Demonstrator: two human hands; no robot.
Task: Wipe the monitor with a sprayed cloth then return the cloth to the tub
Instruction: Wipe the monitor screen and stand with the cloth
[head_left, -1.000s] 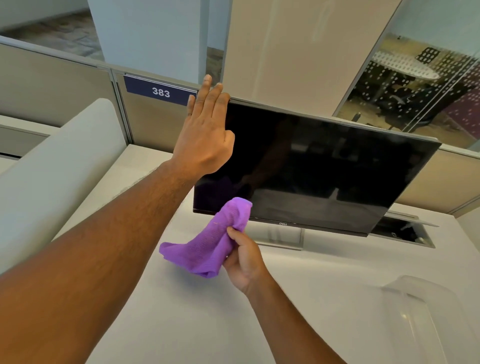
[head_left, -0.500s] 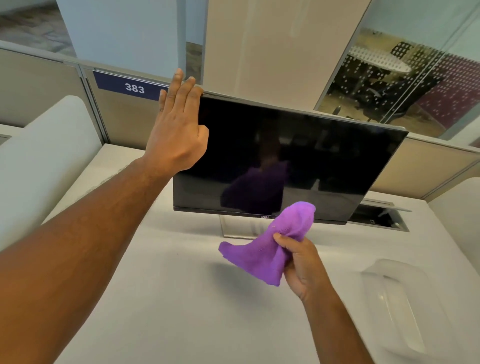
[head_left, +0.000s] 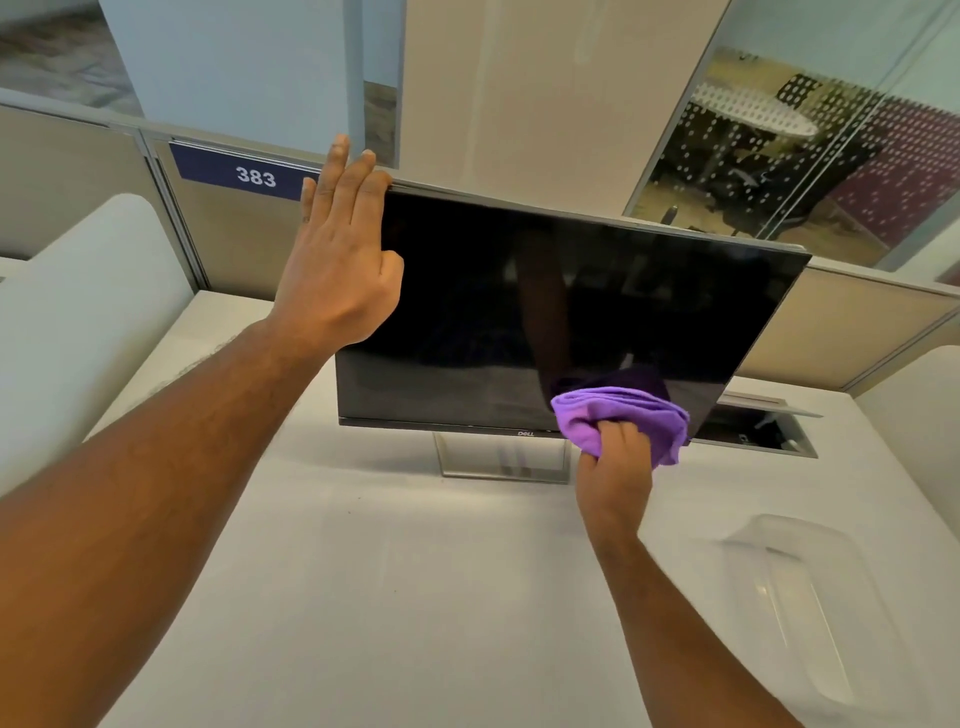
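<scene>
A black monitor (head_left: 571, 306) stands on a silver stand on the white desk (head_left: 389, 597), its dark screen tilted back. My left hand (head_left: 337, 260) lies flat against the screen's top left corner, fingers over the top edge, thumb on the glass. My right hand (head_left: 615, 467) is closed on a purple cloth (head_left: 623, 415), which is bunched and pressed against the lower right part of the screen and its bottom bezel. A clear plastic tub (head_left: 810, 613) sits on the desk at the right, nothing visible inside it.
Beige cubicle partitions run behind the desk, with a blue "383" sign (head_left: 244, 174). An open cable hatch (head_left: 763, 431) lies in the desk behind the monitor's right end. White curved dividers (head_left: 88, 312) flank both sides of the desk.
My right hand has carried the cloth from the monitor's lower left, across under the bezel, up onto the lower right of the screen. My left hand has stayed on the top left corner.
</scene>
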